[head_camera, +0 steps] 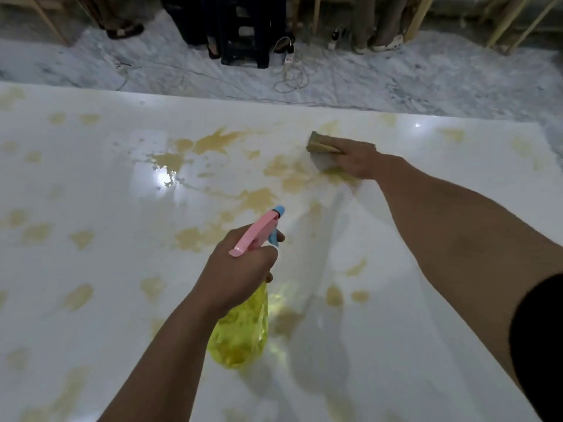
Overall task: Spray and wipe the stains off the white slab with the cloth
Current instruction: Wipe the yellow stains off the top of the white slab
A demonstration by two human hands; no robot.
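Near edge: white slab (91, 330) fills most of view, glossy, covered w/ yellow-brown stains (170, 161), small blotches near, biggest wet patch mid-slab, some more along far edge. Cleaner streak runs down the slab btwn the two arms

Left hand (240, 269) low centre, above slab, fingers clenched round neck of spray bottle (240, 330). Bottle body yellow see-thru, hangs below the hand, tilted, bottom toward camera. Pink head (253, 236) sticks out above the knuckles, blue nozzle (279, 211) aimed away toward the mid stains. One fingertip (279, 237) shows in front of the blue trigger, can't tell if it's squeezed. Bottle casts a yellow glow on the slab just beside it

Right arm w/ black sleeve (539, 345) at the edge reaches across to far right of slab. Right hand (355, 159) palm-down on cloth (323, 147), pressing it to the slab. Cloth tan on top, grey lower part, sticks out past the fingers to the left; fingers lie flat over it, not curled round, tips blurred. Cloth sits at right end of the smeared stain patch, touching it

Beyond slab: marble-look floor (426, 77), white cable (289, 77) w/ power strip, dark plastic stool (243, 35), sandals (125, 30), wooden struts (417, 16) at the back
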